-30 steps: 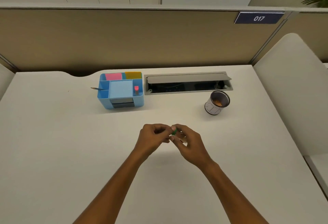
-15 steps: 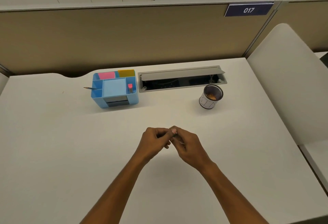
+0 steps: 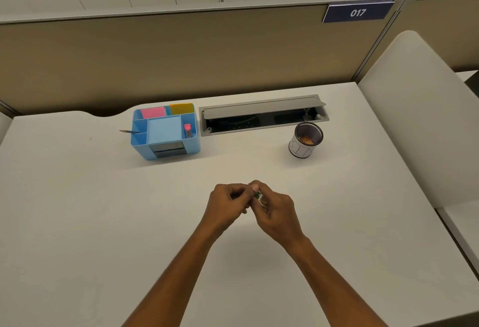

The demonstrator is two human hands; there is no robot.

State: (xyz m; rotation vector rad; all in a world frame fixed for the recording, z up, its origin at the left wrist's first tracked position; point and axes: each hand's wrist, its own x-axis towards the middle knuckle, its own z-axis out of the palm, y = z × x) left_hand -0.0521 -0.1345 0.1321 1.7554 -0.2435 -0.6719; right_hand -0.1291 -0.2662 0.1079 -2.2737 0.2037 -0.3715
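**Item held: green piece** (image 3: 258,194). Location: between the fingertips of both hands, above the middle of the white desk (image 3: 103,223), on the near side of the desk's other contents. It lies just under a thumb tip and against the curled fingers of the right hand (image 3: 276,212). Only a short sliver shows, and the rest is covered by fingers.

**Left hand** (image 3: 227,203). Back of the hand up, knuckles raised, fingers curled inward toward the right hand. The thumb reaches across to the green piece and pinches it. The forearm comes up from the lower edge of the view, slanting right.

**Right hand**. Back of the hand up and turned slightly outward. The fingers are bent and bunched close together, closed round the near end of the green piece. The forearm comes in from the lower right. The two hands touch at the fingertips.

**Appearance of the green piece**. Small and narrow, dark green with a pale or white part at its lower end. Shape and kind cannot be told.

**Other contents of the desk:**
- Blue organiser (image 3: 166,142), far left of centre. It holds pink notes (image 3: 153,112) and yellow notes (image 3: 182,108) in its rear compartments. A pencil (image 3: 128,131) sticks out over its left wall.
- Grey cable hatch (image 3: 261,116), lid raised, just right of the organiser.
- Mesh cup (image 3: 305,140), near the right end of the hatch, with something orange-brown inside.

**Surroundings**. Beige partition (image 3: 181,59) behind the desk, with a number plate (image 3: 357,12) reading 017.
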